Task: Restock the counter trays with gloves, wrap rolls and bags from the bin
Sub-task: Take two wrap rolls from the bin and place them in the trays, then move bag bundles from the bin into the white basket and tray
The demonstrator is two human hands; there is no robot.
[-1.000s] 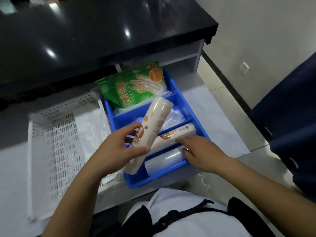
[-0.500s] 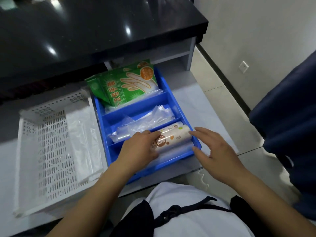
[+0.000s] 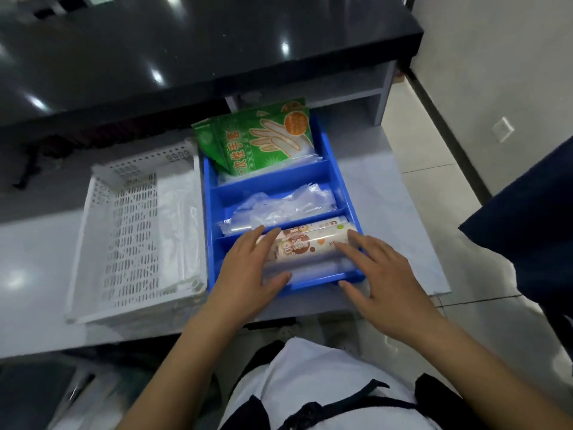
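Head view: left hand (image 3: 248, 271) and right hand (image 3: 376, 274), fingers straight, rest on wrap rolls (image 3: 307, 246) in blue tray (image 3: 338, 184)'s nearest compartment. Recommended: press evenly, seating rolls level.

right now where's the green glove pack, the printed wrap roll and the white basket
green glove pack (image 3: 263, 144), head view, middle of its printed front
printed wrap roll (image 3: 310, 245), head view, label at mid-length
white basket (image 3: 124, 231), head view, perforated floor

Trays: I count two, one blue tray (image 3: 341, 187) and one white basket (image 3: 102, 212).
Compartments in blue: three.
Glove packs (image 3: 263, 141): two, I think.
Wrap rolls (image 3: 310, 240): three.
Hands: two.
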